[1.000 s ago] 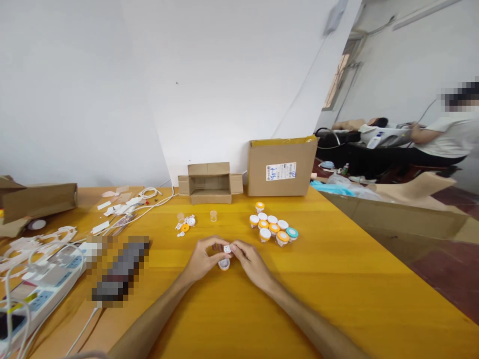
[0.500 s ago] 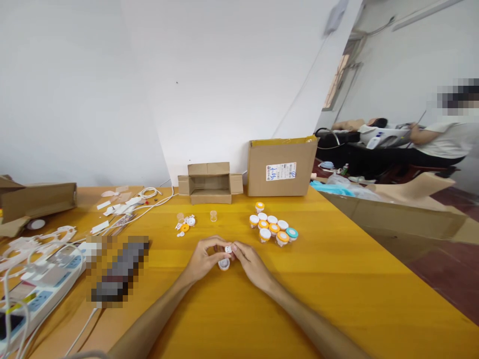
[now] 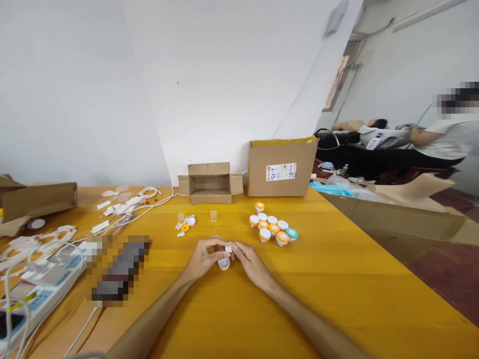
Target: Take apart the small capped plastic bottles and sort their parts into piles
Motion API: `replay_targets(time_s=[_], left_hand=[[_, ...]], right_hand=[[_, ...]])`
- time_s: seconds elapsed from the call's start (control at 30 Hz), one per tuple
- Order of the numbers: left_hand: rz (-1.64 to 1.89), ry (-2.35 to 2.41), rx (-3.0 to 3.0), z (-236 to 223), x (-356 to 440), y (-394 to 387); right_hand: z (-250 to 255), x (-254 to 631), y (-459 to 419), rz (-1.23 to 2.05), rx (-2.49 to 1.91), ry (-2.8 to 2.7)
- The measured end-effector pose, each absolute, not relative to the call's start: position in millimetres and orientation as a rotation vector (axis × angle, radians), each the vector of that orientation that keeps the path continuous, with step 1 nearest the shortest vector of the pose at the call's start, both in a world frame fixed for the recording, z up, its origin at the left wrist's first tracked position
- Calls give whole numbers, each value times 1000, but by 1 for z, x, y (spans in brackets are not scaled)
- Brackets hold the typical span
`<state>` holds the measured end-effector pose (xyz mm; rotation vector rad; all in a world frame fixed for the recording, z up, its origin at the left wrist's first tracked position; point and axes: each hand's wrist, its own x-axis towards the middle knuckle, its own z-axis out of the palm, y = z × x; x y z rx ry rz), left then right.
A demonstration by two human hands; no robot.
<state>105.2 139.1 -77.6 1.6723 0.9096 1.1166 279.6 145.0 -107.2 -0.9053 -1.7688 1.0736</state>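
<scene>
The left hand pinches a small white part between thumb and fingers; the right hand has its thumb and fingertips closed on the part's other side. The part sits just above a cup, open side up on the table, its inside pale. Beyond, a clear cup stands near loose pieces. To the right, capped jars cluster, their contents too small to tell. An open box faces the hands; a floor box holds blue plastic.
</scene>
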Motion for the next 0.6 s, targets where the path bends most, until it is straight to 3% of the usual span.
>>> replay_targets(time_s=[0.6], left_hand=[[1122, 951, 1601, -81, 107, 139]], right_hand=[[-103, 279, 144, 1102, -925, -1724]])
